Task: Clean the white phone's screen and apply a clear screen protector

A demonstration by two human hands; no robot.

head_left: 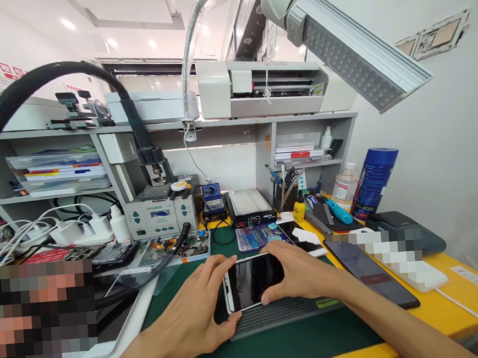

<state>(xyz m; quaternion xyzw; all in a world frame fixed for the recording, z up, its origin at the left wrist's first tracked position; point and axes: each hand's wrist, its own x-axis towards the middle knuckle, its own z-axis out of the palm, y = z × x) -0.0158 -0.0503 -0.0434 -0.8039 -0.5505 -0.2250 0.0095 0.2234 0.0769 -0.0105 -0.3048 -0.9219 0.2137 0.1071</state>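
Note:
A white-framed smartphone (253,281) with a dark, reflective screen is held between my two hands, screen facing up and slightly towards me. My left hand (197,309) grips its left end, with fingers on the far corner and the thumb at the near corner. Around the right end closes my right hand (300,273), its thumb on the near edge. Beneath the phone lies a grey perforated strip (275,318) on the green mat (302,345). A dark object partly shows under the phone's left end; I cannot make out what it is.
Another phone (299,237) lies behind my right hand, and a larger dark phone (368,271) lies to its right. A parts tray (194,243), a soldering station (161,215) and a hot plate (252,208) stand behind. An LED lamp (361,48) hangs overhead.

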